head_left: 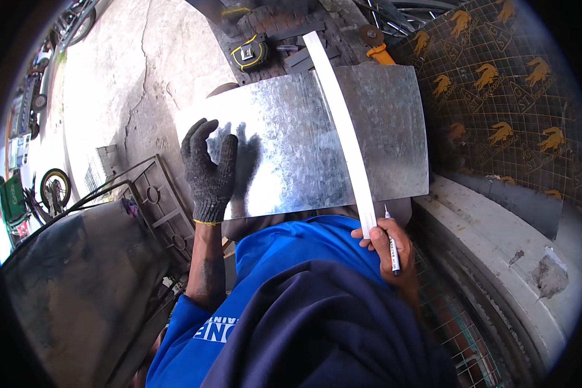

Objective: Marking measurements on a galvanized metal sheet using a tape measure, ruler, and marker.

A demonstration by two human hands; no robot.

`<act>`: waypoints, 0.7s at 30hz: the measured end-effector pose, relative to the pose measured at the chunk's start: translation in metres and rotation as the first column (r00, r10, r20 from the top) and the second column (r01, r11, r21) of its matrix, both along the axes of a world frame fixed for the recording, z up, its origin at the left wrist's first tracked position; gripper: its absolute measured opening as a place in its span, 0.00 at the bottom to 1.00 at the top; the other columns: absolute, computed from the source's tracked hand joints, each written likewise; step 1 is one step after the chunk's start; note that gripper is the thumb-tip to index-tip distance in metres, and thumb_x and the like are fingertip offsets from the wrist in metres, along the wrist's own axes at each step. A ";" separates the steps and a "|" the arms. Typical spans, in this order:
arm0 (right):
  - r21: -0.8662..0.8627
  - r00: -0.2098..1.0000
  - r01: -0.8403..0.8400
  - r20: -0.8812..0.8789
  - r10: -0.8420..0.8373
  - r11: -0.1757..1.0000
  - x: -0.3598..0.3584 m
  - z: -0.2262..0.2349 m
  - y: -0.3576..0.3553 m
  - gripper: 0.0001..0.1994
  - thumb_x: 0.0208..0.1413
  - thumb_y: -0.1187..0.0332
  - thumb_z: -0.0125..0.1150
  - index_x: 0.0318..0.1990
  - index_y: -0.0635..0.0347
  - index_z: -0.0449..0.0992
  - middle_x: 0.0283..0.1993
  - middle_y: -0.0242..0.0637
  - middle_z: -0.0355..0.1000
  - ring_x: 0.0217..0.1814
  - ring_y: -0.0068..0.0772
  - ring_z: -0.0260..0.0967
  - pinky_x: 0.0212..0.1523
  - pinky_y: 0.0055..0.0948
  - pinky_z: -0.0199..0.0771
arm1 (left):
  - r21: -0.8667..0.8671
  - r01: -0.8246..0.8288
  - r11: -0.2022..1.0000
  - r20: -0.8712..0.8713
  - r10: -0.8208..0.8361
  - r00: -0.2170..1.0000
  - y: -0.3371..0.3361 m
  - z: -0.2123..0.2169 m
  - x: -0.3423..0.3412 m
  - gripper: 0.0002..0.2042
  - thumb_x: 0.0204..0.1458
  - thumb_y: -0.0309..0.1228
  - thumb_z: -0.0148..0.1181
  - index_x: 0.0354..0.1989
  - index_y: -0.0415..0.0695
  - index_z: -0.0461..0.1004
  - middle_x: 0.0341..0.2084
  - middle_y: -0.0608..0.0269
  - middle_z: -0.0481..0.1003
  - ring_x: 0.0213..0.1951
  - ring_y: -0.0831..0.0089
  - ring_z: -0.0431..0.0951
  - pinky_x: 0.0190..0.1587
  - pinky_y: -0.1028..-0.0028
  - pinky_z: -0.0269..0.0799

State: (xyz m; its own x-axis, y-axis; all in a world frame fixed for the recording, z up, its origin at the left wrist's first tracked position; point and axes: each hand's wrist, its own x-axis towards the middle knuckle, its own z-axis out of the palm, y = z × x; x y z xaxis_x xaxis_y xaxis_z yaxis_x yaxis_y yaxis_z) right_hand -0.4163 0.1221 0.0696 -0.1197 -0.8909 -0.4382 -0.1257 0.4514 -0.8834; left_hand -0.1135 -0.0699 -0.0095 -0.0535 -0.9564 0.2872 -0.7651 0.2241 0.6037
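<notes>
A shiny galvanized metal sheet [291,142] lies in front of me, its near edge by my lap. Across its right part runs a long white flat strip [343,136], from beyond the far edge down to my right hand. My bare right hand [394,249] is closed round the strip's near end and also holds a white marker pen [394,255], its thin tip pointing away from me. My left hand [210,171], in a dark grey knit glove, is over the sheet's left part with fingers apart and slightly curled, holding nothing. Whether it touches the sheet I cannot tell.
Beyond the sheet are a black and yellow tape measure [249,53], dark metal offcuts [307,59] and an orange angle grinder [378,48]. A patterned dark board [498,97] stands at the right. A metal frame [165,200] and a worn dark seat-like surface [84,284] lie left.
</notes>
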 end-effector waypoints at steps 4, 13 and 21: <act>0.030 0.996 -0.059 0.066 0.057 0.998 0.019 0.000 0.001 0.16 0.73 0.62 0.51 0.47 0.68 0.76 0.43 0.46 0.82 0.36 0.33 0.79 0.41 0.34 0.79 | 0.148 0.432 0.889 -0.111 -0.420 0.901 0.005 0.018 -0.067 0.27 0.58 0.43 0.66 0.63 0.43 0.71 0.60 0.45 0.73 0.65 0.44 0.69 0.70 0.49 0.58; -0.145 0.932 -0.214 -0.325 0.158 0.966 0.026 -0.009 0.006 0.09 0.65 0.67 0.63 0.40 0.64 0.78 0.32 0.46 0.79 0.33 0.46 0.80 0.35 0.39 0.78 | 0.202 0.488 0.849 0.068 -0.509 0.858 0.000 0.008 -0.086 0.31 0.61 0.49 0.60 0.68 0.44 0.66 0.60 0.42 0.71 0.65 0.43 0.67 0.72 0.43 0.49; -0.237 0.894 -0.301 -0.409 0.186 0.924 0.027 -0.011 0.006 0.08 0.60 0.68 0.68 0.36 0.63 0.77 0.29 0.48 0.76 0.29 0.49 0.77 0.31 0.43 0.76 | 0.302 0.490 0.818 -0.305 -0.404 0.863 0.001 0.019 -0.095 0.30 0.61 0.49 0.60 0.67 0.43 0.69 0.59 0.43 0.73 0.64 0.45 0.69 0.70 0.50 0.55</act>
State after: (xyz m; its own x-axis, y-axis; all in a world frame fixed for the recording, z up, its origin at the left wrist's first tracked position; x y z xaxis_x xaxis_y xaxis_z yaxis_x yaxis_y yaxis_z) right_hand -0.3894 0.1284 0.0583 0.0147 -0.9919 -0.1265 -0.5427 0.0984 -0.8342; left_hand -0.2090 -0.0690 0.0100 -0.4778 -0.8784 -0.0127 -0.4734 0.2453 0.8460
